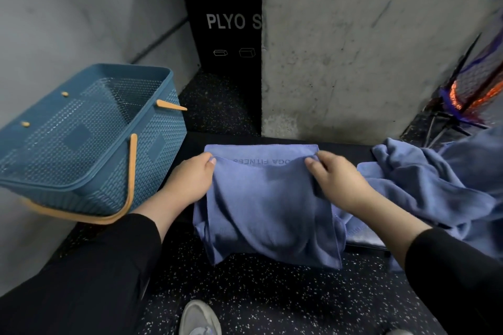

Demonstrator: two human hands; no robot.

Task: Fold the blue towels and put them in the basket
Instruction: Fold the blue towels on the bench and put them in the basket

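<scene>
So the blue towel (268, 198) is mid-fold right now. It's lying across the dark bench (351, 151), far edge flat on top, near part hanging off the front toward the floor. Looks like the top layer is being brought over toward the far edge, where there's upside-down lettering half covered.

The left hand (190, 181) pinches the left corner of that upper layer, thumb on top and fingers (211, 162) curled at the fold. The right hand (336, 181) does the same on the right corner, fingers tucked into the cloth. So the towel sits right between both hands, with the raised edge just short of the far hem.

Next move, I'd guess: line the corners up with the far hem, lay it flat, smooth it, then fold again so it's small enough for the basket.

Just right of the right hand there's a pile of more towels (435, 187), still crumpled. The blue basket (152, 73) with tan handles sits left of the left hand, tilted, and nothing shows inside it.
</scene>
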